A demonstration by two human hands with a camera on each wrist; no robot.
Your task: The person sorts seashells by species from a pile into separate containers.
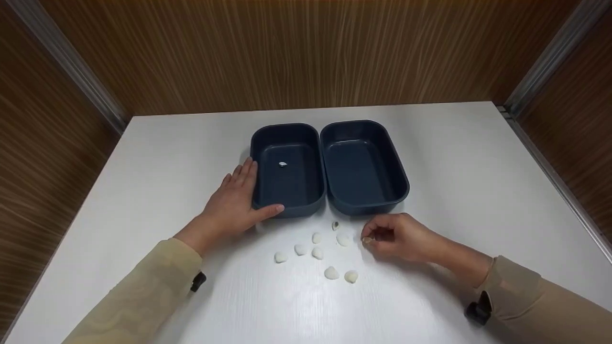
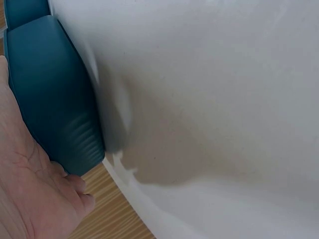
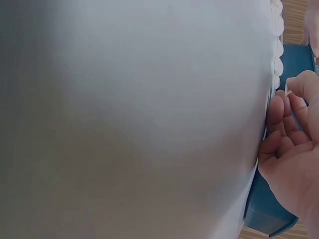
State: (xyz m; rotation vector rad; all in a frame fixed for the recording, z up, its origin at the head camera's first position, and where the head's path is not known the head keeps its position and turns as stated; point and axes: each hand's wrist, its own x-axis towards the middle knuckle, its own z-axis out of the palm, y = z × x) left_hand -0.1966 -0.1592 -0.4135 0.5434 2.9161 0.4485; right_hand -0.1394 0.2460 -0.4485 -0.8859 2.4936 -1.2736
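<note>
My left hand (image 1: 232,200) lies with straight fingers along the left rim of the left dark blue bin (image 1: 289,210), thumb at its near edge. The left wrist view shows this palm (image 2: 35,184) against the bin's outer wall (image 2: 55,89). One small shiny shell (image 1: 282,164) sits inside that bin. Between thumb and fingertips, my right hand (image 1: 404,239) pinches a small shell (image 1: 367,240) just above the table, right of several pale shells (image 1: 317,253). A dark-mouthed spiral shell (image 1: 335,225) lies close to the bins. In the right wrist view the pinched shell (image 3: 287,87) is mostly hidden.
A second dark blue bin (image 1: 366,209) stands right beside the first, with nothing visible inside. Both are on a white table (image 1: 306,310). Wood-grain panels (image 1: 306,57) rise behind and at both sides.
</note>
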